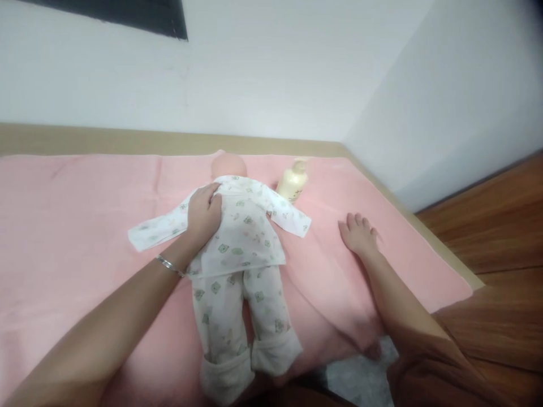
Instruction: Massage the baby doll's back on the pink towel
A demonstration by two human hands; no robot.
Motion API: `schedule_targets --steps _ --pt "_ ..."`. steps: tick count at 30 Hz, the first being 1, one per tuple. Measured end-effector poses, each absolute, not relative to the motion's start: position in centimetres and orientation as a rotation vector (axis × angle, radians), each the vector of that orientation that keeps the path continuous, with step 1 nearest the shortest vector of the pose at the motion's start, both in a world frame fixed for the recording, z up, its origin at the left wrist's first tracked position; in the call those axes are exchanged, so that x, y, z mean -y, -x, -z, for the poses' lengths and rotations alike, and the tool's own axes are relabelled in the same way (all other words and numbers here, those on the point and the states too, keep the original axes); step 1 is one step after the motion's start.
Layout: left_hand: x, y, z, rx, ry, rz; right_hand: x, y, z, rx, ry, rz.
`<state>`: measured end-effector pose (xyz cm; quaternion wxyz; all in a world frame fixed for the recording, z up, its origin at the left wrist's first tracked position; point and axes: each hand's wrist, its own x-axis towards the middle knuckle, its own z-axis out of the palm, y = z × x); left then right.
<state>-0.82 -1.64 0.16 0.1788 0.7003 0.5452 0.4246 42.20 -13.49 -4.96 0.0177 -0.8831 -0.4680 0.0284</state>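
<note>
A baby doll [229,165] lies on a pink cloth, its bare head away from me. It wears a white patterned long-sleeved top [248,232] and matching trousers [223,308] with turned-up cuffs. My left hand [203,212], a silver bracelet at its wrist, rests on the top near the doll's shoulder, with fingers laid along the fabric and thumb apart. To the right, my right hand [360,233] lies on the cloth with fingers spread, holding nothing. The doll's hands and feet do not show.
A cream pump bottle [292,182] stands beside the doll's right-side sleeve. The pink cloth [76,226] covers a surface with a pale wooden edge [106,138] against a white wall. Brown wooden panels [500,226] are at the right. A dark panel [139,14] hangs at upper left.
</note>
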Motion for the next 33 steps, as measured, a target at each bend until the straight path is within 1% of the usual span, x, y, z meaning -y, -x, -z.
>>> schedule_targets --steps 3,6,9,11,13,18,20,22,27,30,33 --pt "1.7 0.8 -0.3 -1.547 -1.974 -1.198 12.6 -44.1 5.3 1.52 2.728 -0.092" --pt "1.8 0.7 -0.4 -1.553 -1.974 -1.18 11.6 -45.2 4.5 1.568 2.744 -0.13" --pt "1.8 0.7 -0.4 -1.551 -1.987 -1.161 10.3 -45.1 2.7 1.562 2.808 -0.142" --pt "1.7 0.8 -0.4 -1.553 -1.993 -1.157 9.3 -44.1 0.8 1.572 2.773 -0.069" --pt "1.7 0.8 -0.3 -1.555 -1.994 -1.162 8.0 -42.2 -1.7 1.629 2.559 0.056" --pt "1.6 0.9 -0.3 -1.55 -2.005 -1.16 4.9 -34.0 -8.5 1.483 1.709 0.165" --pt "1.6 0.9 -0.4 -1.548 -2.011 -1.153 3.8 -30.4 -10.5 1.465 1.48 0.18" --pt "1.6 1.0 -0.4 -1.546 -2.011 -1.157 2.7 -27.5 -11.6 1.453 1.358 0.199" --pt "1.8 1.1 -0.3 -1.548 -2.001 -1.17 0.2 -23.6 -11.0 1.545 1.224 0.27" --pt "2.0 1.1 -0.4 -1.549 -1.984 -1.16 -0.4 -23.5 -9.8 1.64 1.121 0.329" --pt "2.3 1.1 -0.6 -1.564 -1.951 -1.149 -0.2 -24.5 -9.5 1.671 1.183 0.316"
